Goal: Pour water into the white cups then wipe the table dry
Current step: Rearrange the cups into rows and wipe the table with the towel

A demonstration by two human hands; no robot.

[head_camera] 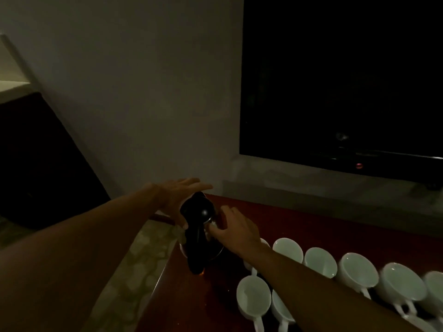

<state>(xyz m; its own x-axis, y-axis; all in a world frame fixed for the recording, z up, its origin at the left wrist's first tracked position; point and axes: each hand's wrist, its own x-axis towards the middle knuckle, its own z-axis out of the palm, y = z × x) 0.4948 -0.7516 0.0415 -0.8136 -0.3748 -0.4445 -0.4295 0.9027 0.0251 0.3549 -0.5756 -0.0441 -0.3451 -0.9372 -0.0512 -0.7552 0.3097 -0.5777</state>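
A dark kettle (pixel 200 236) with a black lid and black handle stands at the left end of the reddish-brown table (pixel 299 226). My left hand (pixel 178 196) hovers flat over and behind the lid, fingers straight. My right hand (pixel 233 230) is against the kettle's right side, fingers curled at the metal rim beneath the lid. Several white cups (pixel 320 262) with handles stand in two rows to the right of the kettle; my right forearm crosses over the nearest ones.
A dark television screen (pixel 340 80) sits on a ledge behind the table, right of a pale wall. Left of the table lies patterned floor (pixel 134 267), with a dark piece of furniture (pixel 40 164) further left. The room is dim.
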